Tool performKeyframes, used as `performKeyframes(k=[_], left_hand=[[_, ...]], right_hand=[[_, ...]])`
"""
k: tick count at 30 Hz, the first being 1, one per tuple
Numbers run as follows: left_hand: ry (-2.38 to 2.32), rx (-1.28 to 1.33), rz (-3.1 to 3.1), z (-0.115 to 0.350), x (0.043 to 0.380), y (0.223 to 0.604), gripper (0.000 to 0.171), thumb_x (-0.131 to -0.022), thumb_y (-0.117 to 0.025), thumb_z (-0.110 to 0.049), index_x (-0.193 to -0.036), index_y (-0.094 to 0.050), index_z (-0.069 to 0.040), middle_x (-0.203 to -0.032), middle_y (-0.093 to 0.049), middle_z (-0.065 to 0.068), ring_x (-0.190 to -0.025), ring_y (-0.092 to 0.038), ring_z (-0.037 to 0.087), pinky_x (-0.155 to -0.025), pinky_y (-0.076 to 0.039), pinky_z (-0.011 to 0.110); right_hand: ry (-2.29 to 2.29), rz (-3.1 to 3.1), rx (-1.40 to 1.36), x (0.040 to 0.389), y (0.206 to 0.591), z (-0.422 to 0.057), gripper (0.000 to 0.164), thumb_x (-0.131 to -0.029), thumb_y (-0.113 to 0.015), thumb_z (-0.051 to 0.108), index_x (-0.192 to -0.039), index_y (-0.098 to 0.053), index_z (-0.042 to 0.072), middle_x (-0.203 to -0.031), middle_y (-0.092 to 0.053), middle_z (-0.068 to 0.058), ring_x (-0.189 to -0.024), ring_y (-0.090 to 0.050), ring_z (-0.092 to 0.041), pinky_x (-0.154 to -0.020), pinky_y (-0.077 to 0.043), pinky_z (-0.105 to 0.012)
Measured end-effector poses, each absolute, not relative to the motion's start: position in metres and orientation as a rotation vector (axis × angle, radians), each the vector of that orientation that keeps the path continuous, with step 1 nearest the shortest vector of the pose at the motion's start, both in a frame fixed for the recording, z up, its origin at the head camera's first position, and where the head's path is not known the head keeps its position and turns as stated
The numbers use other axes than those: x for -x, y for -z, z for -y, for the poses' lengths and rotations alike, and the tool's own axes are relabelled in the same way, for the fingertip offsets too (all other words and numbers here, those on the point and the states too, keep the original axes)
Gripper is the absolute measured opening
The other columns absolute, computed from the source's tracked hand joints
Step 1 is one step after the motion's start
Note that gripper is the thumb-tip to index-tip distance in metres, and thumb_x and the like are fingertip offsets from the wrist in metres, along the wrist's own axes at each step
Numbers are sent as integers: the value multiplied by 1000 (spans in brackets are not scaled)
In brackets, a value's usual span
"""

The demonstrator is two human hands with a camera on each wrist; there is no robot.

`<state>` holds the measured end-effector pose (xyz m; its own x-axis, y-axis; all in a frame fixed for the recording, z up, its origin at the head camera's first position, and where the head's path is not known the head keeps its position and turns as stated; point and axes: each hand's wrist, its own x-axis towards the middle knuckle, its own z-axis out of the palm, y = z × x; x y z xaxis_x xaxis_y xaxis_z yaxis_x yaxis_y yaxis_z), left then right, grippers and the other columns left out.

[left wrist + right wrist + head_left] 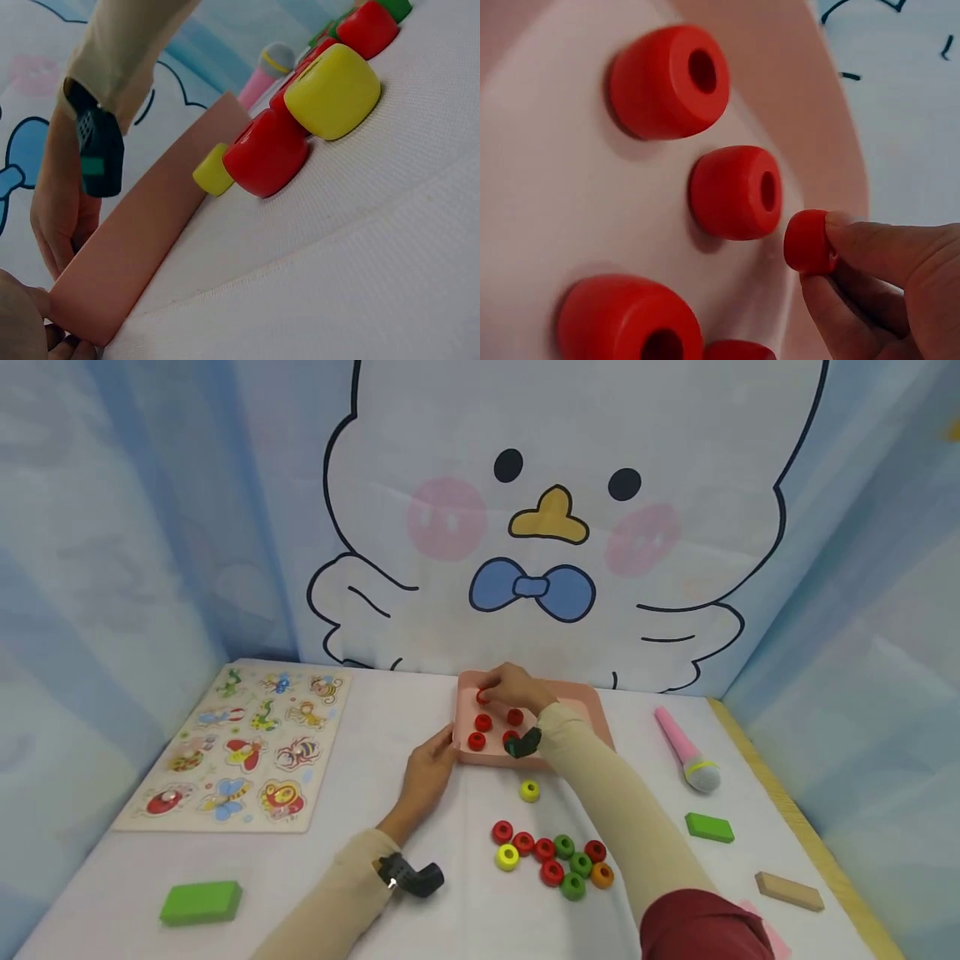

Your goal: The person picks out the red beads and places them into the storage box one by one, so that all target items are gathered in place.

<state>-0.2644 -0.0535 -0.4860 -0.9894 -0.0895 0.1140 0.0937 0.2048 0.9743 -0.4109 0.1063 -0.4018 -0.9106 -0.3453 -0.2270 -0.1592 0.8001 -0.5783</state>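
Observation:
My right hand (pixel 517 687) is over the far left part of a pink tray (pixel 480 759). Thumb and fingertips pinch a red bead (pixel 807 241), held close to the tray's wall in the right wrist view. Several other red beads (pixel 739 193) with round holes lie on the tray floor. My left hand (pixel 429 777) grips the tray's left side near its front corner; the left wrist view shows its fingers at the tray's end, partly cut off. In front of the tray sits a single yellow bead (pixel 529 790).
Nearer on the white table lies a cluster of red, green, yellow and orange beads (pixel 551 872). An insect puzzle board (pixel 240 752) and a green block (pixel 201 903) are at left. To the right are a toy microphone (pixel 686 747), a smaller green block (pixel 709 827) and a wooden block (pixel 789 891).

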Motion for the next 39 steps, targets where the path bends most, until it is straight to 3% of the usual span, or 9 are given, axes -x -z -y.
performKeyframes(k=[5,11,15,19,26,30,39], left_hand=[[1864,39,2335,41,260,488,46,-101,-57,-19,-144,-49,-5,-141,-53,8,-135,-44,22,-109,-38,39],[1825,92,2322,40,266,482,45,-100,-57,-17,-143,-50,-4,-140,-54,9,-134,-44,22,-109,-38,39],[1810,95,2326,42,269,478,45,-100,-57,-17,-143,-50,-3,-140,-54,9,-134,-45,21,-109,-38,38],[1777,74,2344,47,271,474,45,-101,-56,-18,-143,-50,-5,-140,-54,9,-134,-44,22,-111,-37,38],[1764,23,2413,59,273,470,48,-103,-52,-25,-148,-45,-9,-146,-49,5,-138,-39,19,-112,-34,38],[1784,4,2414,63,273,470,50,-103,-51,-27,-149,-43,-9,-148,-47,4,-139,-38,19,-112,-35,38],[1865,38,2378,55,269,484,48,-102,-53,-23,-147,-45,-8,-146,-49,6,-139,-37,20,-113,-33,38]], right_hand=[[808,-2634,239,410,415,-118,37,-95,-66,23,-132,-65,17,-131,-59,-6,-114,-49,-27,-105,-43,-44],[854,-2729,416,403,395,-138,39,-97,-63,25,-133,-62,10,-131,-60,-10,-117,-53,-27,-102,-46,-42],[905,-2761,531,367,372,-166,40,-97,-64,28,-132,-63,9,-129,-62,-8,-117,-55,-25,-100,-48,-40],[943,-2753,674,316,361,-210,37,-95,-67,21,-128,-65,4,-124,-65,-10,-113,-59,-27,-96,-51,-43],[992,-2559,718,235,385,-279,31,-92,-71,14,-120,-68,2,-118,-66,-11,-108,-60,-28,-91,-52,-35],[1060,-2440,750,213,409,-283,28,-92,-71,14,-118,-69,4,-115,-67,-8,-106,-60,-28,-87,-53,-29],[1106,-2475,682,189,430,-285,21,-91,-71,11,-111,-72,7,-107,-68,-2,-98,-61,-21,-88,-53,-30]])
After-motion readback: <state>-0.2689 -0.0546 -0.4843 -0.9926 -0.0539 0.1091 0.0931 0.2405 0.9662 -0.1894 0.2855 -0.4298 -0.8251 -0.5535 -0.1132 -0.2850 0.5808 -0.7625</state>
